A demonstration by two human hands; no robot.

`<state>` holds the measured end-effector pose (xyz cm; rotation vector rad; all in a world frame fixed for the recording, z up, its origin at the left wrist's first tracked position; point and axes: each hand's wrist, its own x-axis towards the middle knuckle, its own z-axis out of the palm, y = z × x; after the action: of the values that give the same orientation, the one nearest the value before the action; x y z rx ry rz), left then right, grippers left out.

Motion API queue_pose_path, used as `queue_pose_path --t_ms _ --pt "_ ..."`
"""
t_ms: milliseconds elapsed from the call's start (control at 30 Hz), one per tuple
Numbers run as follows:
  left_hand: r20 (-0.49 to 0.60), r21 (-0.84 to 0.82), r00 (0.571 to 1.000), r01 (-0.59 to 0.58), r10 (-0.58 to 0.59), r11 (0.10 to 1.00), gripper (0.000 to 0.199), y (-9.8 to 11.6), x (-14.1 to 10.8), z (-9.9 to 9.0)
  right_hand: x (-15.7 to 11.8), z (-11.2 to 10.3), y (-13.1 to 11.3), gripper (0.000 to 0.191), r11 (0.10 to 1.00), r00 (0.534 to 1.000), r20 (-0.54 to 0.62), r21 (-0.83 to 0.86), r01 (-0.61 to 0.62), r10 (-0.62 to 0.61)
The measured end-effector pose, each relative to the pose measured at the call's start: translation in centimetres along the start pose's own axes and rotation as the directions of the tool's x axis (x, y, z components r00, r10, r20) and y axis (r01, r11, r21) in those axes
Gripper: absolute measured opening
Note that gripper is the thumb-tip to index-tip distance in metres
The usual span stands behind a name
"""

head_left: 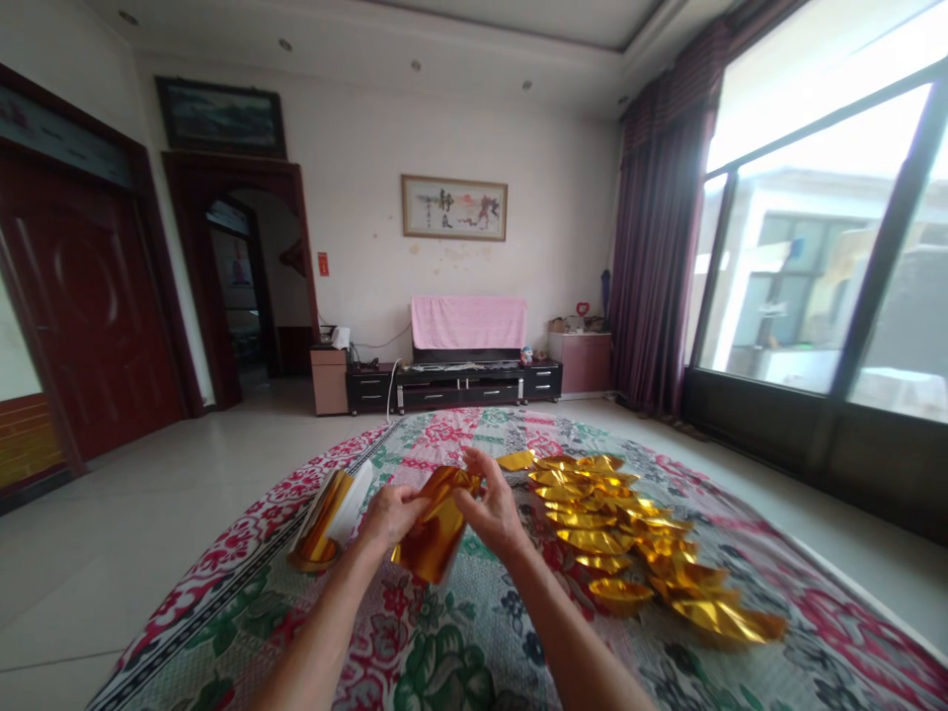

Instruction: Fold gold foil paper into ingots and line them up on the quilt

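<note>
A shiny gold foil paper sheet (432, 538) is held up between my two hands, over the flowered cloth. My left hand (394, 515) pinches its left edge, thumb against the foil. At the upper right edge, my right hand (492, 502) grips the same sheet between thumb and fingers; some of its fingers are behind the foil. Left of my left hand lies a stack of gold foil paper (326, 528), curled, with white backing showing. Several folded gold paper ingots (592, 541) lie in overlapping rows to the right of my right hand.
The patterned cloth (444, 667) covers the rounded surface before me. Beyond it, a black TV cabinet (466, 393) stands at the wall, with a pink cloth (469, 322) draped above. Tall windows (807, 267) and a purple curtain (656, 247) are on the right.
</note>
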<state>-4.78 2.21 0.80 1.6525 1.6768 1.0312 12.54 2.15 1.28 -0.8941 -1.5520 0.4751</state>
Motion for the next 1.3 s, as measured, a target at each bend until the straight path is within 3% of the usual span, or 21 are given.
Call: queue_pose_path --t_ms 100,200,267,367,433,667,800,900,1067,1200,1300 --pt "-0.118 0.07 0.992 -0.045 0.053 0.997 0.024 0.4 0.1 0.0 0.0 0.5 0.6 0.071 0.996 0.994 -0.091 -0.062 -0.059 0.053" --pt "-0.162 0.017 0.986 -0.041 0.044 0.999 0.025 0.5 0.2 0.2 -0.1 0.7 1.2 0.076 0.974 0.97 -0.101 -0.022 -0.227 0.223" --pt "-0.164 -0.056 0.986 -0.024 0.014 0.998 0.026 0.5 0.3 0.4 -0.1 0.5 1.8 0.067 0.946 0.945 -0.054 -0.021 -0.325 0.323" --pt "-0.165 -0.115 0.986 -0.01 -0.009 0.993 0.026 0.4 0.5 0.7 -0.1 0.1 2.7 0.03 0.919 0.92 0.001 -0.044 -0.392 0.392" --pt "-0.15 -0.16 0.988 0.007 -0.032 0.987 0.027 0.5 0.4 0.9 -0.1 0.1 3.2 0.01 0.888 0.888 0.026 0.038 -0.459 0.458" --pt "-0.016 -0.409 0.995 0.085 -0.1 0.909 0.028 1.6 -0.5 1.6 -0.3 0.9 3.1 0.017 0.807 0.838 0.103 0.231 -0.544 0.536" --pt "0.085 -0.519 0.989 0.15 -0.123 0.842 0.035 2.1 -0.9 1.4 -0.3 0.8 2.6 0.019 0.783 0.84 0.137 0.307 -0.541 0.526" --pt "0.105 -0.547 0.991 0.132 -0.088 0.827 0.032 2.2 -1.0 1.2 0.0 0.4 2.6 0.022 0.794 0.861 0.131 0.337 -0.506 0.492" --pt "0.073 -0.483 0.985 -0.104 0.158 0.87 0.037 1.6 -1.1 1.2 0.2 -0.4 2.6 0.018 0.851 0.909 0.099 0.322 -0.414 0.405" --pt "0.054 -0.342 0.951 -0.269 0.304 0.9 0.029 0.4 -1.1 1.4 -0.3 -1.1 2.8 0.01 0.914 0.966 0.066 0.312 -0.258 0.25" --pt "0.061 -0.227 0.911 -0.386 0.408 0.894 0.025 -0.7 -1.0 1.7 -0.9 -1.5 3.3 0.008 0.931 0.979 0.073 0.305 -0.202 0.189"
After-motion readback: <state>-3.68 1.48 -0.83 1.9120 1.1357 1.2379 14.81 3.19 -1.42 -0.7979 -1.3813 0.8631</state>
